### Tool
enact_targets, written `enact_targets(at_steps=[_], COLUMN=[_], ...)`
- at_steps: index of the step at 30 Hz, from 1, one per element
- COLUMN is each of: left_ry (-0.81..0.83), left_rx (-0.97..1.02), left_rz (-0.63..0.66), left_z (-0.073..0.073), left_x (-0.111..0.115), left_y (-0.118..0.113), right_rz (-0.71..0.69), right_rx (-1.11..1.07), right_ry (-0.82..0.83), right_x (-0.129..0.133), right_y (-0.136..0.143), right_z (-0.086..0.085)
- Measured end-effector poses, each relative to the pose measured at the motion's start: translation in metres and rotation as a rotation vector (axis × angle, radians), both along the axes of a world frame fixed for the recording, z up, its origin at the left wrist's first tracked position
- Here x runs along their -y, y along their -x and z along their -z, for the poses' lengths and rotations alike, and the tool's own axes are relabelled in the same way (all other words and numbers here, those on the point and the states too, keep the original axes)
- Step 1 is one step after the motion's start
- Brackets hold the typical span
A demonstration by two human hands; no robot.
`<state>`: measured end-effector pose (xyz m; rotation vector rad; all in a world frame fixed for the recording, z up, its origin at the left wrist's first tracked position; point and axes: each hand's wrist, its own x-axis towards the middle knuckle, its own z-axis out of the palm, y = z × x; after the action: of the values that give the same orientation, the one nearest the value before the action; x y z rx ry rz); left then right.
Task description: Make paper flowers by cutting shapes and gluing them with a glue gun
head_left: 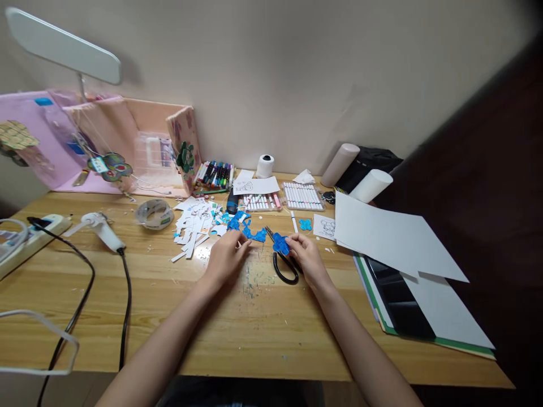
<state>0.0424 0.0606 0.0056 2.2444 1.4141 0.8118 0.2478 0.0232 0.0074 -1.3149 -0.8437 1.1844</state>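
A blue flower-shaped cutout (280,243) is pinched between the thumb and fingers of my right hand (309,257). Under it lies a pair of scissors with black handles (285,277), blades pointing away from me. My left hand (228,254) rests on the table with its fingers curled together beside blue cut scraps (257,234); whether anything is between the fingertips is hidden. A lighter blue flower cutout (305,225) lies farther back on the right, near a white marker (294,221).
White paper scraps (197,223) pile up at left, near a tape roll (154,215) and a glue gun (102,230). Marker sets (302,195) stand at the back. Paper sheets (394,234) overlap folders at right. A pink box (156,118), power strip (31,243) and cables occupy the left.
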Motion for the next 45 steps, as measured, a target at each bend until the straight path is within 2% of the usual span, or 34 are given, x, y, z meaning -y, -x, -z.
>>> enact_targets(at_steps=[3, 6, 9, 10, 11, 13, 15, 17, 20, 24, 29, 33, 37, 40, 45], left_ry=[-0.125, -0.117, -0.124, -0.125, -0.123, -0.083, 0.06, 0.107, 0.149, 0.182, 0.206, 0.207, 0.216, 0.171, 0.176], left_rx=[0.026, 0.031, 0.045, 0.039, 0.021, -0.097, -0.236, -0.242, -0.224, -0.193, -0.188, -0.212, -0.241, -0.284, -0.266], left_rz=[-0.148, -0.134, -0.167, -0.236, -0.367, -0.703, -1.028, -1.148, -1.167, -1.119, -1.067, -1.006, -0.944, -0.95, -0.937], left_z=[-0.002, -0.01, -0.019, -0.021, -0.022, -0.019, -0.012, -0.006, -0.001, 0.003, 0.008, 0.005, 0.001, 0.003, -0.001], left_x=[-0.004, 0.0, 0.013, 0.018, 0.023, 0.028, 0.026, 0.017, -0.002, -0.022, -0.024, -0.02, -0.018, -0.019, -0.011], left_y=[0.002, 0.009, 0.032, 0.045, 0.061, 0.097, 0.134, 0.167, 0.2, 0.223, 0.248, 0.267, 0.275, 0.276, 0.266], right_rz=[-0.033, -0.061, -0.121, -0.146, -0.171, -0.226, -0.281, -0.324, -0.371, -0.3, -0.295, -0.236, -0.124, -0.064, -0.017], right_rx=[-0.003, 0.02, 0.118, 0.139, 0.153, 0.162, 0.157, 0.127, 0.086, 0.111, 0.101, 0.039, -0.001, -0.016, -0.044], right_ry=[0.002, -0.019, -0.074, -0.085, -0.085, -0.064, -0.026, 0.015, 0.048, 0.019, 0.082, 0.139, 0.129, 0.129, 0.143], right_x=[0.003, 0.008, 0.016, 0.019, 0.022, 0.027, 0.031, 0.034, 0.034, 0.029, 0.031, 0.027, 0.013, 0.001, -0.013], right_y=[0.001, 0.005, 0.012, 0.015, 0.018, 0.027, 0.038, 0.049, 0.062, 0.068, 0.075, 0.087, 0.094, 0.093, 0.088], right_z=[-0.002, -0.006, -0.01, -0.011, -0.01, -0.008, -0.004, 0.0, 0.001, -0.005, -0.005, -0.001, -0.001, -0.001, 0.003])
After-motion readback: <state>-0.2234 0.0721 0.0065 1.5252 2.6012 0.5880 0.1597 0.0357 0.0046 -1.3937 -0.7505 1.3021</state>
